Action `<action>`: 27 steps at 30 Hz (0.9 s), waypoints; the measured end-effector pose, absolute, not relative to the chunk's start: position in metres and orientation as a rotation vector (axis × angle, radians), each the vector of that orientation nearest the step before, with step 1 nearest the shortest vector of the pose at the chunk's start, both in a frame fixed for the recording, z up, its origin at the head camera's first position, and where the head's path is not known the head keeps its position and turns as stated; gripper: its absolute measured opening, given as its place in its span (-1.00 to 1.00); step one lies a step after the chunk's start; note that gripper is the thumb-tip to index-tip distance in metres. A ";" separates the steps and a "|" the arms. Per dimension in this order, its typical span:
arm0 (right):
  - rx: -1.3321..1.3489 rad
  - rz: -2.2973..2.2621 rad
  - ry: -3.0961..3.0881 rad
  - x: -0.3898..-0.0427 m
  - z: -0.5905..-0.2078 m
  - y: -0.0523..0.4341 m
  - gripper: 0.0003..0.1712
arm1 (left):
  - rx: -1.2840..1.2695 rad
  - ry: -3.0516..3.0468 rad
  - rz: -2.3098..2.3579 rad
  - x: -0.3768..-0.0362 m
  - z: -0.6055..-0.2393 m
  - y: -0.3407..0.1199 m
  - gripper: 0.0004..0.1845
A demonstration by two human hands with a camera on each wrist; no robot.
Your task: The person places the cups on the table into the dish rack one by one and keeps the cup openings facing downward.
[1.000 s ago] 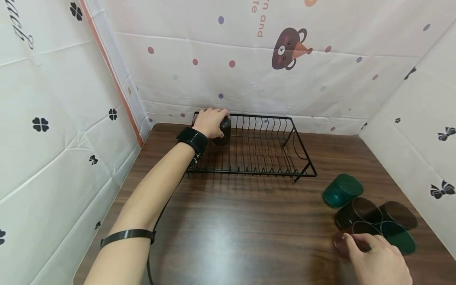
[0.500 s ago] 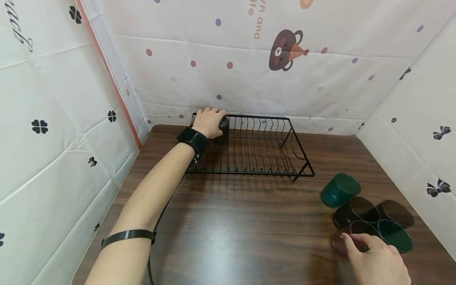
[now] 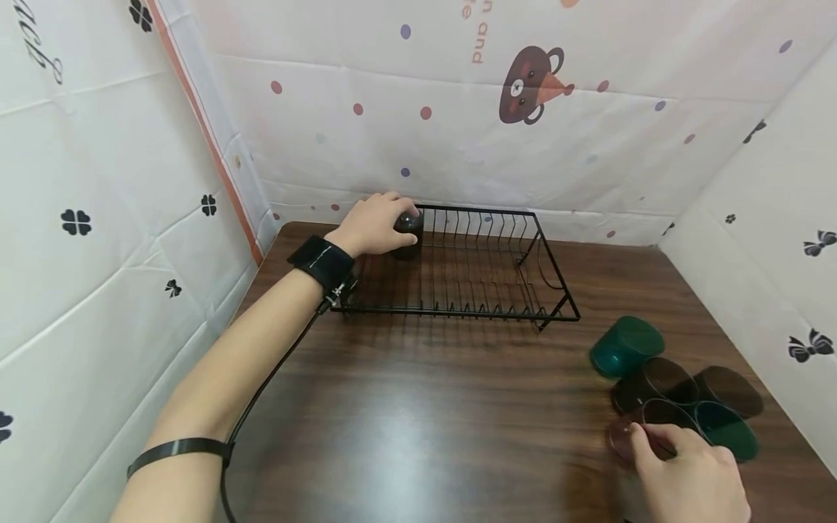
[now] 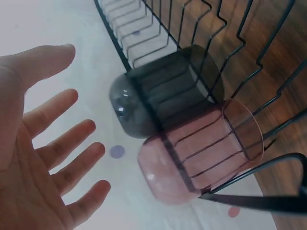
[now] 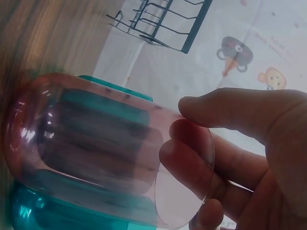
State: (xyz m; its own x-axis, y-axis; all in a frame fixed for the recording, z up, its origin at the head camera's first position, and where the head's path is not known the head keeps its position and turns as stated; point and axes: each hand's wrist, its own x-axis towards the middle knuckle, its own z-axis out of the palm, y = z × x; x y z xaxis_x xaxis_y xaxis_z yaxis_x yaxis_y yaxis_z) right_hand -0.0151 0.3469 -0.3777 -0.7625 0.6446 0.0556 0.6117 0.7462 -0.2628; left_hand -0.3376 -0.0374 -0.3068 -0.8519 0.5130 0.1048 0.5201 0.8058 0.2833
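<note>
Two cups stand bottom-up at the left end of the black wire dish rack [image 3: 471, 314]: a dark grey cup [image 4: 165, 96] and a pink cup [image 4: 196, 153] beside it. My left hand [image 3: 373, 226] is over that end; in the left wrist view its fingers are spread, apart from both cups. In the head view it hides the pink one. At the right of the table, my right hand [image 3: 696, 476] pinches the rim of another clear pink cup [image 5: 96, 139], thumb outside and fingers inside. This cup stands upright on the table.
Close behind the pink cup stand a green cup [image 3: 626, 347], a dark cup [image 3: 637, 388], a brown cup [image 3: 732, 388] and another green cup [image 3: 729, 432]. Patterned cloth walls [image 3: 379, 145] border the wooden table [image 3: 405, 414] at the back and both sides.
My left hand has loosened from the cups in the rack and shifted slightly left, with the forearm swinging left too. My right hand stays at the pink cup's rim.
</note>
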 end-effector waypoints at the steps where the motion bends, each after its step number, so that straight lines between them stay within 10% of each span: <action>1: -1.013 0.350 -2.791 -0.015 -0.378 0.348 -0.59 | -0.864 -2.961 -0.475 -0.333 -0.305 -0.038 -0.45; 27: -0.675 0.360 -2.681 -0.023 -0.383 0.329 -0.77 | -1.288 -2.608 -0.793 -0.209 -0.311 -0.036 -0.63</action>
